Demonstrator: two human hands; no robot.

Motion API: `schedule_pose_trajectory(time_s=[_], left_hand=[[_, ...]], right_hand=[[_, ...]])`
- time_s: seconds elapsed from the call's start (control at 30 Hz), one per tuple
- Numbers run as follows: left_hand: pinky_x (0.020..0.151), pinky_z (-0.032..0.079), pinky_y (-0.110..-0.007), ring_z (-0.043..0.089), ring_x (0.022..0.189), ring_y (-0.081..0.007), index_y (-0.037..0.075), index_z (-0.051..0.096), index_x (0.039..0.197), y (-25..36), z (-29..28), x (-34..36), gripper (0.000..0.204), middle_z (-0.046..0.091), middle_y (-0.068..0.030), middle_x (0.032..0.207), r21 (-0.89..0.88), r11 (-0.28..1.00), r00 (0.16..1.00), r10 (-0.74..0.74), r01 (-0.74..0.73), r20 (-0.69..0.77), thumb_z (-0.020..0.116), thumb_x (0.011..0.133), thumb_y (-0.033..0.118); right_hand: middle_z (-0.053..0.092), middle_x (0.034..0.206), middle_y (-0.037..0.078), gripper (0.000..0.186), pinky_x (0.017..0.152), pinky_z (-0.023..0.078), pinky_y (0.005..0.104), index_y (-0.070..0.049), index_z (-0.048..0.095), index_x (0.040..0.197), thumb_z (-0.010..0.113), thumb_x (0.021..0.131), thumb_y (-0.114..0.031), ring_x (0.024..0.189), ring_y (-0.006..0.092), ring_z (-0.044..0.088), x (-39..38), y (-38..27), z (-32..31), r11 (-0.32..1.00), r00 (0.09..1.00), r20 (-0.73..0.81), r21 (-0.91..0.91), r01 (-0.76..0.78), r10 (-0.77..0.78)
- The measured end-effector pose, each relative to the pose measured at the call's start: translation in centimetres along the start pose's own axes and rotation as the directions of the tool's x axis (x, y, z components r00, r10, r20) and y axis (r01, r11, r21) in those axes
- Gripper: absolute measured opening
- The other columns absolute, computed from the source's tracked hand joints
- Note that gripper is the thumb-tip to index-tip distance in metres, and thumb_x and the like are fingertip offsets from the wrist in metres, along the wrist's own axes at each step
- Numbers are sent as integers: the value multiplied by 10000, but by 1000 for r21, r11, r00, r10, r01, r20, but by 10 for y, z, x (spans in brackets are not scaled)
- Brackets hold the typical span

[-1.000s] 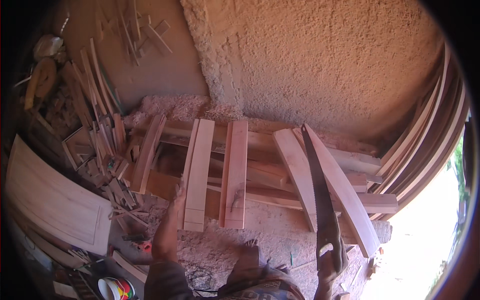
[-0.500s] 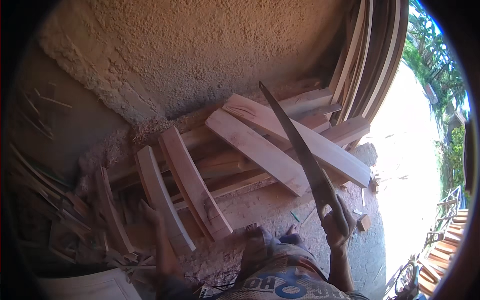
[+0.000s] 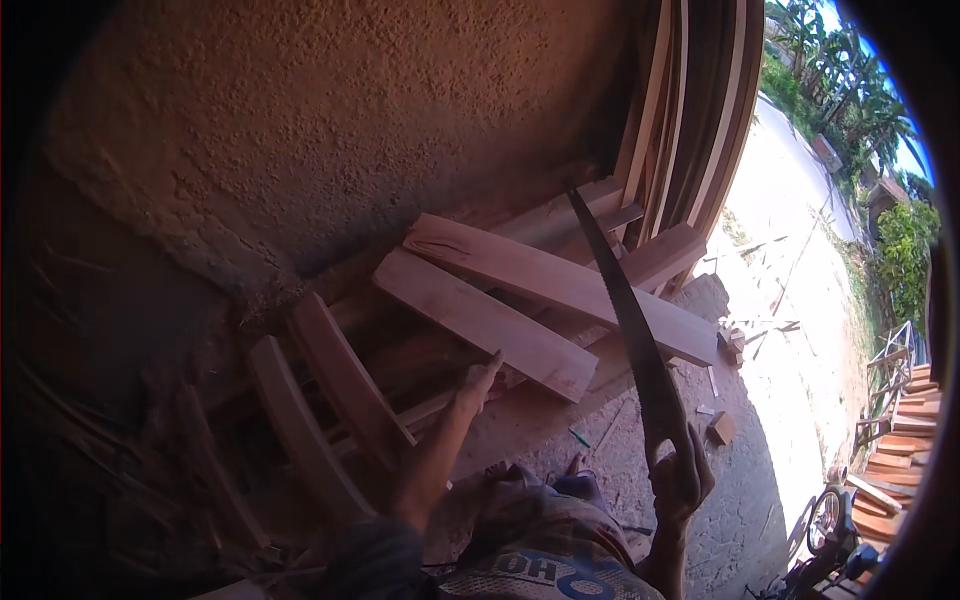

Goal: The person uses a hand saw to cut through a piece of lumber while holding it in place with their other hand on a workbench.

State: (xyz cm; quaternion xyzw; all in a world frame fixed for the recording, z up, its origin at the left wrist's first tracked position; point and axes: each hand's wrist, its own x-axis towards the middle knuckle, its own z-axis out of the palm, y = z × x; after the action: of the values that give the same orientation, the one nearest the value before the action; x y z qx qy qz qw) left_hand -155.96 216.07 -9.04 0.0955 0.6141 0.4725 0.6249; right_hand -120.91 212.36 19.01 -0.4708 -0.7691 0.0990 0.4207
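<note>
My right hand [image 3: 680, 476] is closed round the handle of a handsaw [image 3: 632, 318], its long blade tilted up and away to the left. The blade passes in front of a long pale plank [image 3: 560, 275]. A second, shorter plank [image 3: 490, 325] lies slanting just nearer, on top of other timber. My left hand [image 3: 480, 385] is at this shorter plank's near edge, fingers partly stretched out and holding nothing; whether it touches the wood I cannot tell. Left of that arm lean two cut boards [image 3: 345, 370] [image 3: 300, 425].
More boards [image 3: 690, 120] stand upright against the rough wall [image 3: 330, 120]. A small wood block [image 3: 721, 428] and a green stick [image 3: 579, 437] lie on the dusty ground. Stacked timber [image 3: 900, 430] and a motorcycle [image 3: 830, 530] are at the right. Scrap wood fills the dark left side.
My left hand has moved right, from beside the left boards to the shorter plank's near edge. The saw stays in my right hand, its blade now more upright. The view has shifted right.
</note>
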Motion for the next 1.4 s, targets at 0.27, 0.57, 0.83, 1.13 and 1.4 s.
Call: schedule_pose_trajectory(time_s=[0.27, 0.57, 0.83, 1.13, 1.4], left_hand=[[1110, 423, -563, 445, 1394, -368, 120, 404, 1539, 3, 31, 47, 847, 482, -154, 1496, -558, 821, 991, 72, -123, -114, 694, 895, 587], [1165, 392, -524, 441, 1403, -328, 101, 349, 1550, 4, 87, -53, 798, 449, -128, 1519, -624, 658, 906, 332, -421, -261, 703, 941, 475], [1208, 357, -504, 417, 1431, -288, 87, 402, 1518, 29, 118, -51, 692, 463, -100, 1521, -770, 287, 795, 429, -570, -429, 677, 982, 429], [1147, 455, -463, 493, 1392, -295, 67, 454, 1487, 24, 92, 25, 694, 506, -116, 1516, -724, 61, 697, 340, -687, -632, 645, 984, 505], [1066, 486, -467, 617, 1206, -307, 28, 456, 1430, 11, 130, -23, 594, 664, -165, 1262, -495, 838, 941, 63, -231, -333, 645, 1012, 406]], right_hand=[[694, 1252, 236, 386, 878, 577, 386, 9, 654, 1315, 690, 963, -146, 1089, 337, 719, 9, 54, -15, 993, 997, -65, -106, -42, 35], [673, 1324, 155, 430, 1038, 508, 344, 19, 597, 1366, 674, 943, 34, 1231, 240, 646, 28, 213, -2, 985, 969, -180, -6, -173, 169], [684, 1254, 153, 384, 989, 527, 338, 44, 633, 1306, 700, 928, 33, 1143, 246, 663, 36, 226, -18, 987, 926, -343, 76, -143, 160], [697, 1230, 174, 329, 632, 547, 351, 14, 664, 1266, 660, 939, -15, 850, 244, 685, 20, 245, -82, 997, 974, -223, -50, -52, 40], [704, 1235, 227, 331, 805, 590, 415, 16, 691, 1230, 615, 914, -46, 1013, 370, 734, 28, 239, -88, 962, 991, -65, -254, 99, -119]])
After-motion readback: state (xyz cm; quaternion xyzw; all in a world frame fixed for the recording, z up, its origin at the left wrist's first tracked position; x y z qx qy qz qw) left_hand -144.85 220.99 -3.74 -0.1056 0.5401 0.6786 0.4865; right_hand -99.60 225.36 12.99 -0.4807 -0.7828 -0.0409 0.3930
